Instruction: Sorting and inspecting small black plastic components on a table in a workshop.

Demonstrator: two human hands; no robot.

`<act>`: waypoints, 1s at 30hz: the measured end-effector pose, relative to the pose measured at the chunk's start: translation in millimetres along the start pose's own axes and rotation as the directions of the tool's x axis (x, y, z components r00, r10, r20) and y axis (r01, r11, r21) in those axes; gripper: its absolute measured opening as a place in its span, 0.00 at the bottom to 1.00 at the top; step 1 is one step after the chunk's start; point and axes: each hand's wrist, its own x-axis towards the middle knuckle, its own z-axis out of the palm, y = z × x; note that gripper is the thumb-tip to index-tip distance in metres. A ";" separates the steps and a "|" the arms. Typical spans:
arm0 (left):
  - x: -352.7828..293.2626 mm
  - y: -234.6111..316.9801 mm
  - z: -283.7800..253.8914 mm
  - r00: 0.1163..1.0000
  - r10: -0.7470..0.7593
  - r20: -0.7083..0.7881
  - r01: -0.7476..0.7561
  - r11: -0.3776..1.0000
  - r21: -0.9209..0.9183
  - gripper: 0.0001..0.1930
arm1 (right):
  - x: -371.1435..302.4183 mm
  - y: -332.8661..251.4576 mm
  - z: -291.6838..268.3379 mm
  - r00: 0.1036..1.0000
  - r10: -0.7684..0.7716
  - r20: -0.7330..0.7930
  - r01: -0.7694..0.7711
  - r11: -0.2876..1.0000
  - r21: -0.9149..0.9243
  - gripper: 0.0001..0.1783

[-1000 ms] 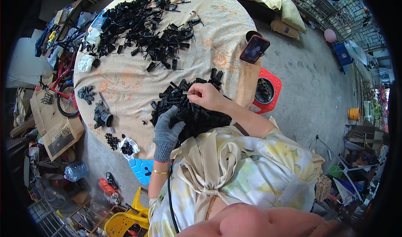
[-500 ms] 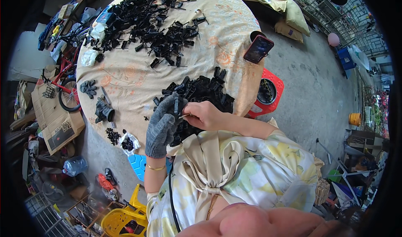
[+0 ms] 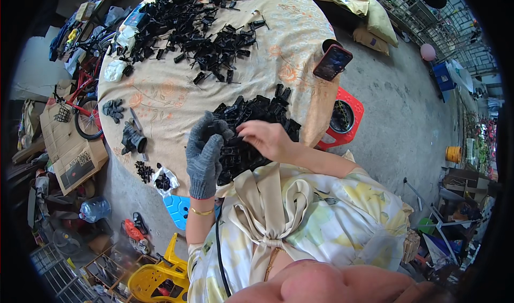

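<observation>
My left hand (image 3: 204,156), in a grey knitted glove, is at the near edge of a pile of black plastic parts (image 3: 243,158). Its fingers curl toward the thumb; whatever lies between them is too dark to make out. My bare right hand (image 3: 267,141) hovers over the same pile, just right of the glove and apart from it. Its thumb and fingers are drawn together, and what they pinch, if anything, is hidden. A larger spread of black parts with thin stems (image 3: 198,32) covers the far left of the table.
The round table has a beige floral cloth (image 3: 160,78). Grey gloves (image 3: 133,138), a white bag of small black bits (image 3: 165,181) and a white bundle (image 3: 114,70) lie along its left side. A phone (image 3: 332,62) stands at the right edge, above a red stool (image 3: 350,121).
My right hand has drawn away from the glove and lifted slightly. The black part that showed in my left fingers no longer shows there, and the glove has turned a little.
</observation>
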 end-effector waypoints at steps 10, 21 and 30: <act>2.8 -16.7 13.9 0.997 0.071 -0.031 -0.054 0.929 0.365 0.18 | 12.6 -13.6 -9.0 0.852 0.475 0.222 -0.524 0.791 0.317 0.09; -5.2 -20.6 7.3 0.979 0.200 0.029 -0.177 0.782 0.598 0.16 | 22.5 -13.1 -7.5 0.845 0.458 0.277 -0.523 0.816 0.247 0.08; -12.4 -18.3 5.5 0.928 0.324 0.183 -0.314 0.417 0.853 0.15 | 10.0 -3.6 -1.5 0.736 0.526 0.426 -0.674 0.627 0.391 0.08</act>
